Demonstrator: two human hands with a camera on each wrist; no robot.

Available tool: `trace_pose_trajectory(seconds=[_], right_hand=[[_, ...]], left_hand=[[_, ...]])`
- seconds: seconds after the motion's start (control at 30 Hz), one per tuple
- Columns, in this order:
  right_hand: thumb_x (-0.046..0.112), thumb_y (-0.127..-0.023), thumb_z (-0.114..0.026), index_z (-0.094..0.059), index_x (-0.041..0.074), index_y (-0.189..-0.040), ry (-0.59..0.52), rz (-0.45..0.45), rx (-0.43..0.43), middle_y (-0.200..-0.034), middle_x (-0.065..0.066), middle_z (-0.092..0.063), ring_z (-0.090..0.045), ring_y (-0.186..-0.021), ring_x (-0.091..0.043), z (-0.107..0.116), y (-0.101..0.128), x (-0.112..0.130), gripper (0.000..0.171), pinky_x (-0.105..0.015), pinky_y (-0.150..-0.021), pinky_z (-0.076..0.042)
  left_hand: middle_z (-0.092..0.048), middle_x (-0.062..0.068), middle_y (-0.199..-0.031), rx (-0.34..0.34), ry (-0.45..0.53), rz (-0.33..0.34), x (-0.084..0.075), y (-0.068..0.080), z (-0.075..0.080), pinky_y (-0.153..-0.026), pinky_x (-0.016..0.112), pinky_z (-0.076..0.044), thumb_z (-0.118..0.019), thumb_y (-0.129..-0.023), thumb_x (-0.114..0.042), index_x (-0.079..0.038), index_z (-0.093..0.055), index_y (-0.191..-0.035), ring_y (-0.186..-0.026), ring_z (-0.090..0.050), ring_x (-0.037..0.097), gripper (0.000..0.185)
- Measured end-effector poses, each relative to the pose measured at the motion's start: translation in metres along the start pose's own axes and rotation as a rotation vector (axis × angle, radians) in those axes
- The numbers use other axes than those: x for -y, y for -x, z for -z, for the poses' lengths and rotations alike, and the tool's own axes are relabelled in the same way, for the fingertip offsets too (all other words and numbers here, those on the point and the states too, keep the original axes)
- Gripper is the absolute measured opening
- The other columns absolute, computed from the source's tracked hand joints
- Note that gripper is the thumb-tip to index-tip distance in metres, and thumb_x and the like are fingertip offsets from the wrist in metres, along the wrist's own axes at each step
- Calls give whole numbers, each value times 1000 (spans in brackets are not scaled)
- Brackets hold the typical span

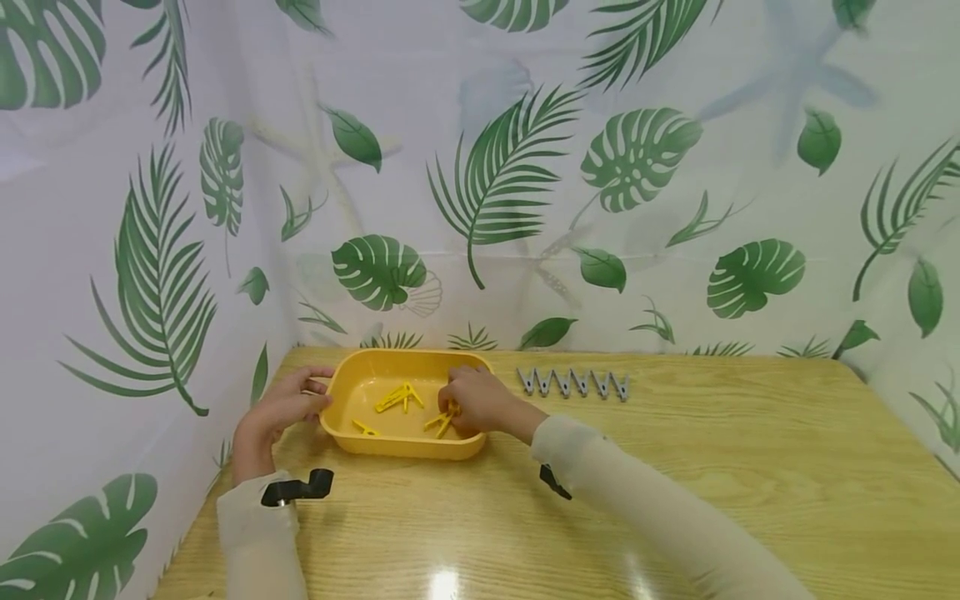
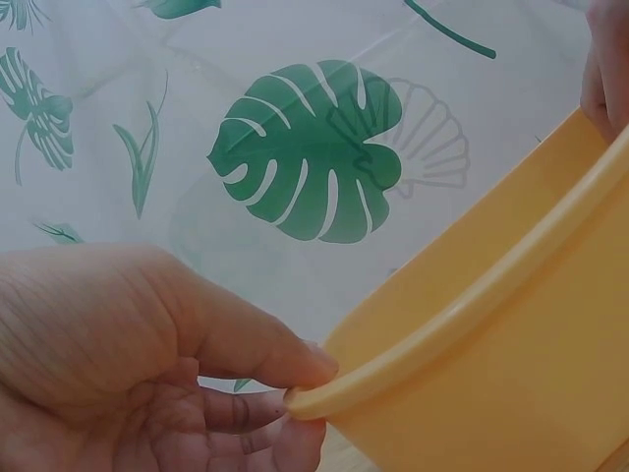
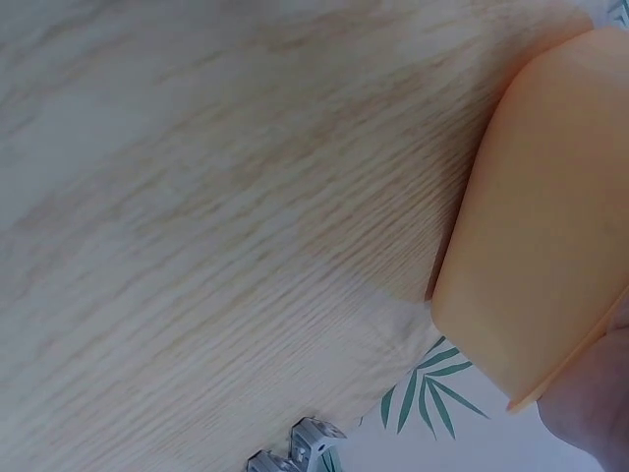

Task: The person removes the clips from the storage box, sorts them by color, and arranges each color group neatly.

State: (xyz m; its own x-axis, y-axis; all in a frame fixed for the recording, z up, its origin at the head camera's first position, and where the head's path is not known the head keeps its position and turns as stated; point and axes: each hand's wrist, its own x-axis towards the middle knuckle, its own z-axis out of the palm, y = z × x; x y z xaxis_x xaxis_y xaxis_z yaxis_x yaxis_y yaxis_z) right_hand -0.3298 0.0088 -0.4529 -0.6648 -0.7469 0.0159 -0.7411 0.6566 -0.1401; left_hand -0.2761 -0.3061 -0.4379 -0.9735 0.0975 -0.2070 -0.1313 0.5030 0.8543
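Wood-grain table (image 1: pixel 675 467) carries everything in front of you, backed by a leaf-print curtain (image 1: pixel 525 167). Next in size, the yellow tub (image 1: pixel 341 433) sits near the table's far left, and your left hand (image 1: pixel 279 410) pinches its left rim between thumb and fingers. Your right hand (image 1: pixel 472 398) reaches into the tub's right end, fingers curled around a yellow peg (image 1: pixel 441 423). Two more yellow pegs (image 1: pixel 399 397) lie loose on the tub floor. Just right of the tub, six grey pegs (image 1: pixel 573 382) lie in a neat row, so by my reading the yellow ones are still to be laid out.
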Motion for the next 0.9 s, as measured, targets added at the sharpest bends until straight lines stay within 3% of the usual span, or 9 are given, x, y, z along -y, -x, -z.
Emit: trace_pose_trajectory(seconds=[0.33, 0.7, 0.9], right_hand=[[19, -86, -78, -77, 17, -96, -61, 48, -58, -91, -2, -62, -51, -83, -17, -1, 1, -3, 11, -35, -79, -38], [16, -89, -77, -75, 8, -101, -255, 32, -174, -96, -7, -65, -58, -86, -18, -4, 2, -5, 15, -33, -80, -51], [14, -90, -77, -74, 5, -98, -281, 53, -145, -98, -10, -65, -61, -90, -23, 4, 2, -8, 13, -34, -83, -53]], left_hand=[[-51, 26, -125, 1, 18, -10, -1, 1, -1, -76, 34, -56, -56, -97, -6, 8, -36, -149, -94, -59, 26, 57], [-51, 26, -124, -6, 4, -1, 1, 1, 0, -77, 36, -57, -57, -98, -6, 7, -37, -149, -96, -61, 29, 56], [-52, 25, -123, -16, 12, -10, 3, 0, 0, -76, 36, -57, -56, -97, -6, 7, -38, -148, -95, -61, 28, 56]])
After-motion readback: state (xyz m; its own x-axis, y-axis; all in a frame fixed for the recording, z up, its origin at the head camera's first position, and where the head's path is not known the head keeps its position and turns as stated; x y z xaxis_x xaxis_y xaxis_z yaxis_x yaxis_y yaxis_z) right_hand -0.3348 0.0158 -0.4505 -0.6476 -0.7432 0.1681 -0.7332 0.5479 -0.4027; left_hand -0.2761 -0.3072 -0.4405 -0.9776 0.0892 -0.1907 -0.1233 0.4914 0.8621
